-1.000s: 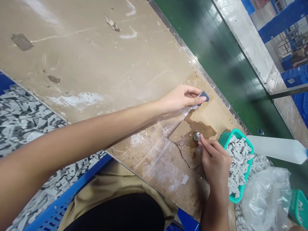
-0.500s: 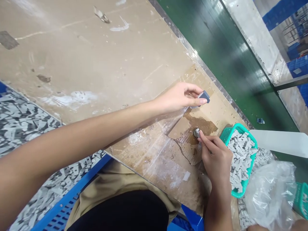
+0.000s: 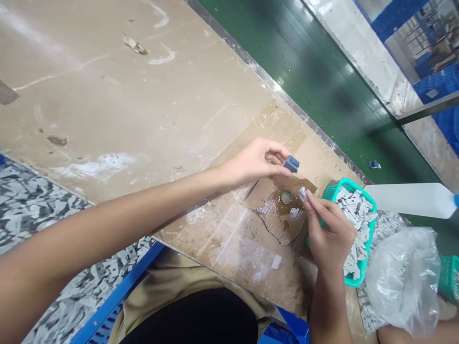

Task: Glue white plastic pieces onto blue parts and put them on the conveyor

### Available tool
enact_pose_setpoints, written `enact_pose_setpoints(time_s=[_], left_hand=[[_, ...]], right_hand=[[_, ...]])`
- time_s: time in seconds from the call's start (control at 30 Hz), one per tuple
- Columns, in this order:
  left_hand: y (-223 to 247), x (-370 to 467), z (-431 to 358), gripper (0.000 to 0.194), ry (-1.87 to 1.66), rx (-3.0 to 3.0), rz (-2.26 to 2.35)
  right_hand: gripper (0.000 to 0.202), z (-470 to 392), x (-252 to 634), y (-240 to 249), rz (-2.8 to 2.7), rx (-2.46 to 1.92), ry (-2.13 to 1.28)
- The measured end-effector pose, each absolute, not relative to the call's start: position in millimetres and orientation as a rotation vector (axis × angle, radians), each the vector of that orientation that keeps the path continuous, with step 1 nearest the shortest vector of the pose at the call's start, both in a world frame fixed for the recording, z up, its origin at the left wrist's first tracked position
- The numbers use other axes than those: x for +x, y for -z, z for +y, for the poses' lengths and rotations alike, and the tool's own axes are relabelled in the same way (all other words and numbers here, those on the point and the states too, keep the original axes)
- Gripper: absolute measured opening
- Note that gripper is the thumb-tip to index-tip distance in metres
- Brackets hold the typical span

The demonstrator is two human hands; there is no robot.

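Observation:
Between thumb and fingers, my left hand [image 3: 263, 160] holds a small dark grey plastic piece [image 3: 291, 164] above the bench. My right hand [image 3: 332, 229] pinches a small light grey plastic piece [image 3: 303, 194] by its lower end. Just left of that piece, a small round cap [image 3: 286, 197] that looks like a bottle cap lies on a wet, torn piece of cardboard [image 3: 278, 224]. The two plastic pieces are apart. Beside my right hand stands a green basket [image 3: 367, 277] filled with light grey pieces.
A white bottle [image 3: 405, 199] lies past the basket, near a clear plastic bag [image 3: 401, 282]. Many grey pieces [image 3: 46, 229] fill a blue crate [image 3: 107, 310] at the left. A green conveyor belt [image 3: 287, 62] runs along the bench [image 3: 150, 105]. Another person's arm [image 3: 412, 332] shows at lower right.
My right hand has lifted the light grey piece off the round cap and moved it slightly right. My left hand has turned the dark grey piece a little, still holding it. The view has shifted.

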State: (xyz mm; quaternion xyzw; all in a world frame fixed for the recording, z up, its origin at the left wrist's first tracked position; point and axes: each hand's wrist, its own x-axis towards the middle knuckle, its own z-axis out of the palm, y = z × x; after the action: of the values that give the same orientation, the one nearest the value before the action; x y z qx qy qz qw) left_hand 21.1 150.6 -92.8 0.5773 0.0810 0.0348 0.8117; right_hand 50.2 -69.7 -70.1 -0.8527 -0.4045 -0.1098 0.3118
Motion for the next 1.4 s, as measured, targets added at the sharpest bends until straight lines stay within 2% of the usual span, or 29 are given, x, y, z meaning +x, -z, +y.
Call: enact_pose_setpoints(time_s=[0.23, 0.47, 0.9, 1.17, 1.4], left_hand=[[98, 18, 135, 0.016, 0.079, 1.225, 0.026], [104, 14, 130, 0.014, 0.107, 1.181, -0.072], [98, 11, 125, 0.015, 0.071, 1.165, -0.071], [92, 3, 116, 0.016, -0.194, 1.417, -0.001], [86, -3, 108, 0.018, -0.144, 1.296, 0.14]], right_hand=[[0.039, -73, 48, 65, -1.003, -2.094, 0.455], [0.053, -73, 48, 67, -1.102, -2.032, 0.374], [0.053, -72, 48, 67, -1.117, -2.049, 0.32], [0.053, -71, 47, 69, -1.091, -2.028, 0.326], [0.05, -71, 47, 68, -1.1, -1.996, 0.139]])
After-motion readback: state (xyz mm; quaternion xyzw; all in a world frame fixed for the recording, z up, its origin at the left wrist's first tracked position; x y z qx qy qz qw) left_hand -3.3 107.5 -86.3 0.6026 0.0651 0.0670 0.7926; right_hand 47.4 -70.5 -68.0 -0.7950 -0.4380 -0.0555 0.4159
